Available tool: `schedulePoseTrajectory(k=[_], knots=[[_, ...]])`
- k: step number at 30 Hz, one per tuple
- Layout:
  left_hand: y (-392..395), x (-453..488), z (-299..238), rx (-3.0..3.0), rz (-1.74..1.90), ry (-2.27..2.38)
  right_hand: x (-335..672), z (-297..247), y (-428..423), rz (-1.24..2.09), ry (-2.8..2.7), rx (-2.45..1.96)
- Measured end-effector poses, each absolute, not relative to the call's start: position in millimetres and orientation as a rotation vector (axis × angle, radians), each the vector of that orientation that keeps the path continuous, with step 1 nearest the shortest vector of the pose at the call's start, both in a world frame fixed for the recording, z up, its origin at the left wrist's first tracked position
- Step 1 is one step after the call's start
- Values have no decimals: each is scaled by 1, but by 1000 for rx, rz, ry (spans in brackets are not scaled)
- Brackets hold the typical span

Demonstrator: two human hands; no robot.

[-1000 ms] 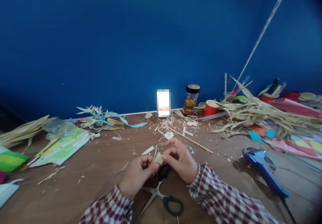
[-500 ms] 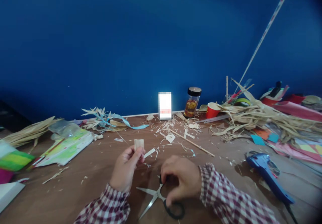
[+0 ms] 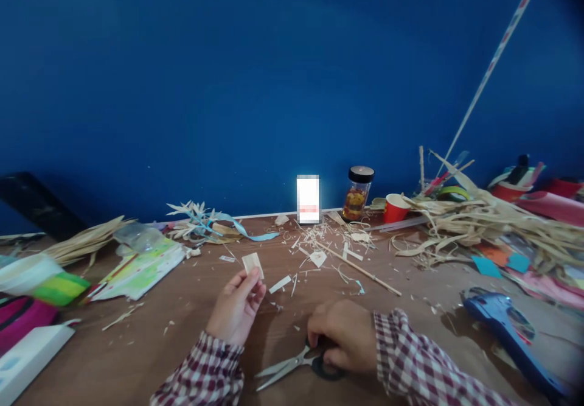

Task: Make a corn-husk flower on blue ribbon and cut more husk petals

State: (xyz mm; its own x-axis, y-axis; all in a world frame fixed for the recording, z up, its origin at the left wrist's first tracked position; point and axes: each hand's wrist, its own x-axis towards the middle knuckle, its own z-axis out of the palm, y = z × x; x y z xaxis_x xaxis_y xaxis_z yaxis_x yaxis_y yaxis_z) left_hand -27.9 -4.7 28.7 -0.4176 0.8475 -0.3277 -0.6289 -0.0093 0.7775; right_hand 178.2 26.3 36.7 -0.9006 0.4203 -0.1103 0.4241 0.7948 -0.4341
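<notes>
Left hand (image 3: 236, 307): its grip is clamped on a pale strip, thumb against fingertips, pinching low so that most of the piece seems meant to stand free.
Pale strip (image 3: 250, 262): held up above the desk (image 3: 182, 345), tilted, well apart from the blades.
Right hand (image 3: 345, 333): its grip is closed around the scissor handles, palm down; exactly how the fingers sit in the loops is hidden.
Scissors (image 3: 283, 372): blades slightly apart, pointing left, an angle that probably suits lifting from the right.
Glue gun (image 3: 506, 327): lies right of the right hand, likely parked there within reach.
Jar (image 3: 356, 199) and red cup (image 3: 395, 209): stand by the blue wall (image 3: 274, 89), perhaps to leave room in front.
Shavings (image 3: 314, 234): lie scattered before a pixelated white rectangle (image 3: 308, 199).
Writing: none legible; the rectangle's reddish band is masked, and the bluish mark on the white box (image 3: 34, 357) is too blurred.
</notes>
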Motion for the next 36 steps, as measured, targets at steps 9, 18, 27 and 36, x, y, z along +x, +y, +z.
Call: schedulePoseTrajectory(k=[9, 18, 27, 36], knots=[[-5, -33, 29, 181, 1664, 1132, 194, 52, 32, -1280, 2836, 788], [-2, -31, 23, 77, 1659, 1020, 178, 17, 39, -2774, 1952, 480], [-4, -26, 25, 34, 1619, 912, 159, 0, 25, -2855, 1978, 634], [-4, -23, 26, -24, 1600, 876, 156, 14, 15, -2687, 2179, 695]])
